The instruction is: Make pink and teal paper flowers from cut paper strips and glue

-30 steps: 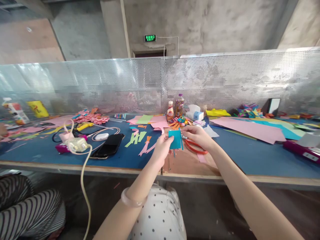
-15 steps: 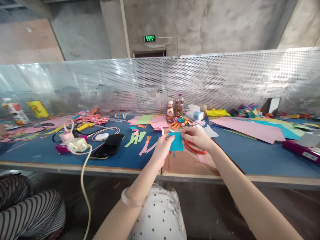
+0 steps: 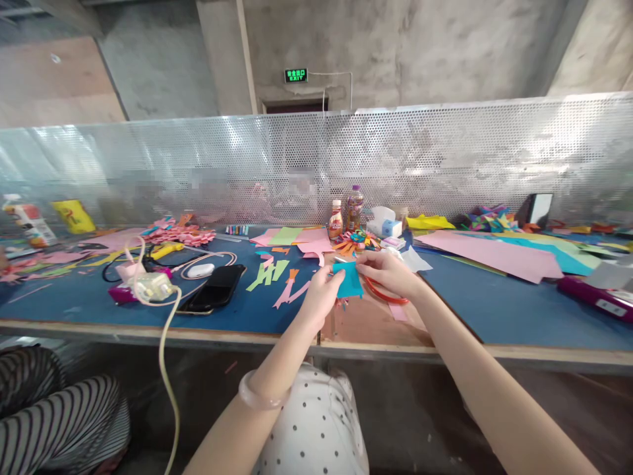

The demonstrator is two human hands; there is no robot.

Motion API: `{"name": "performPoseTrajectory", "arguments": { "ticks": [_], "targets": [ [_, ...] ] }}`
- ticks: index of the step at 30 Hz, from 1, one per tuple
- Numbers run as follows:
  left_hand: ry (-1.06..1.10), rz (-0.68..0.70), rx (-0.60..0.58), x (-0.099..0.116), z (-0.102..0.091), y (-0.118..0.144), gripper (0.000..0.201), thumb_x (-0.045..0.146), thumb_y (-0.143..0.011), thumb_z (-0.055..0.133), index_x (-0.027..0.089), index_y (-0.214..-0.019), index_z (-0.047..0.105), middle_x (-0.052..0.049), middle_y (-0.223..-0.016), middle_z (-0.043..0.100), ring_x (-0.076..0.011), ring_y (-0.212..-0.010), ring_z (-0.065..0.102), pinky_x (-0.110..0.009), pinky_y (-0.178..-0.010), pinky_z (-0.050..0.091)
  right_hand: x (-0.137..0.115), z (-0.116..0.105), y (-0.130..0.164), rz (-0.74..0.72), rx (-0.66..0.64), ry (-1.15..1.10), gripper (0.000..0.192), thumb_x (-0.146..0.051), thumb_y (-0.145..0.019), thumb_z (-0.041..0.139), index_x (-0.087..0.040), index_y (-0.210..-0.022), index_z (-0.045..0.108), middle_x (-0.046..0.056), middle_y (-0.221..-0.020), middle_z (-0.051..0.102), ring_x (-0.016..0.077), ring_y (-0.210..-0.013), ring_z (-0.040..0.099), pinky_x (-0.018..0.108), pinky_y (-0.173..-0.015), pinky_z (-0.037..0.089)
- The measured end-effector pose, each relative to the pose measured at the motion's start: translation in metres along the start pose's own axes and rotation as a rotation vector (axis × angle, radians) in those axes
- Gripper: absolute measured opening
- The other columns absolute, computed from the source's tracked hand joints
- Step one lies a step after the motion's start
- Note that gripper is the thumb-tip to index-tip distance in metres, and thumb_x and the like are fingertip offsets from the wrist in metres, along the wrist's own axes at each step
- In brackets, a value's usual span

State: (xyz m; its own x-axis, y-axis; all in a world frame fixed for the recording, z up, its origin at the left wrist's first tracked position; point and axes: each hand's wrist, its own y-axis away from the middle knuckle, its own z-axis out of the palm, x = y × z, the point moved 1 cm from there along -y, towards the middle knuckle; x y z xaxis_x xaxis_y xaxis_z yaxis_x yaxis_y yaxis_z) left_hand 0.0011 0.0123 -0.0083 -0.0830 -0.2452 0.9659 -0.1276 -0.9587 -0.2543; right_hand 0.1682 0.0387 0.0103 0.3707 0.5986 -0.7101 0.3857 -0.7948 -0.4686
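- Nearest, white dotted clothing (image 3: 311,422) is seen below the edge of the worktop (image 3: 366,333).
- Just beyond, a small, roughly square piece of blue paper (image 3: 351,284) is held up over the brown part of the worktop, between the two hands. Its left side is pinched by the left hand (image 3: 324,290), the thumb laid on its face; its upper right corner is gripped by the fingertips of the right hand (image 3: 387,270).
- Work on this piece is judged to be midway: it looks cut to size, but its surface is slightly bent and no finished shape is shown.
- Under the right hand, red handles (image 3: 390,295) are partly hidden; they are taken to belong to scissors. A pink scrap (image 3: 397,313) is left beside them.
- To the left, green strips (image 3: 270,273) and pink strips (image 3: 285,295) are scattered, apparently already cut, near a black phone (image 3: 217,288).
- Farther back, large pink sheets (image 3: 494,252) are spread at the right, so plenty of paper seems left uncut.
- A multicoloured cluster (image 3: 357,244) and a pink heap (image 3: 180,233) are taken as pieces already done; their details cannot be made out.
- Behind, two bottles (image 3: 335,221) are backed by a perforated screen (image 3: 445,155).
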Motion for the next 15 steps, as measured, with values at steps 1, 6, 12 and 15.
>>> {"name": "performPoseTrajectory", "arguments": {
  "ticks": [1, 6, 12, 15],
  "targets": [
    [-0.013, 0.001, 0.0, 0.0, 0.0, 0.0, 0.016, 0.032, -0.076, 0.056, 0.018, -0.078, 0.059, 0.002, -0.053, 0.054, -0.0093, -0.04, 0.047, -0.019, -0.039, 0.035, 0.0, 0.0, 0.0, -0.004, -0.002, -0.001, 0.021, -0.031, -0.08, 0.05, -0.014, -0.082, 0.062, 0.001, -0.076, 0.059, 0.0132, -0.07, 0.052, 0.027, -0.067, 0.042],
    [-0.041, -0.018, -0.004, 0.002, 0.001, 0.001, 0.016, 0.034, -0.076, 0.054, 0.018, -0.077, 0.057, 0.003, -0.049, 0.048, -0.0091, -0.035, 0.04, -0.019, -0.031, 0.031, -0.002, 0.0, 0.0, -0.017, -0.016, 0.011, 0.02, -0.032, -0.079, 0.05, -0.014, -0.081, 0.061, 0.001, -0.076, 0.06, 0.0133, -0.071, 0.053, 0.026, -0.068, 0.042],
    [-0.017, -0.029, 0.024, 0.004, 0.001, 0.002, 0.015, 0.033, -0.077, 0.053, 0.018, -0.078, 0.055, 0.003, -0.05, 0.046, -0.0088, -0.036, 0.041, -0.018, -0.031, 0.031, 0.014, -0.003, -0.004, 0.13, 0.089, 0.566, 0.03, -0.036, -0.088, 0.039, -0.014, -0.09, 0.06, 0.007, -0.087, 0.063, 0.017, -0.081, 0.056, 0.027, -0.073, 0.042],
    [-0.013, -0.051, 0.026, 0.005, 0.0, 0.002, 0.015, 0.032, -0.077, 0.052, 0.018, -0.081, 0.053, 0.003, -0.051, 0.046, -0.0095, -0.037, 0.043, -0.018, -0.031, 0.031, 0.033, -0.005, -0.004, 0.281, 0.065, 0.897, 0.03, -0.036, -0.083, 0.048, -0.011, -0.086, 0.063, 0.016, -0.095, 0.061, 0.0269, -0.098, 0.052, 0.035, -0.083, 0.038]
  ]
}}
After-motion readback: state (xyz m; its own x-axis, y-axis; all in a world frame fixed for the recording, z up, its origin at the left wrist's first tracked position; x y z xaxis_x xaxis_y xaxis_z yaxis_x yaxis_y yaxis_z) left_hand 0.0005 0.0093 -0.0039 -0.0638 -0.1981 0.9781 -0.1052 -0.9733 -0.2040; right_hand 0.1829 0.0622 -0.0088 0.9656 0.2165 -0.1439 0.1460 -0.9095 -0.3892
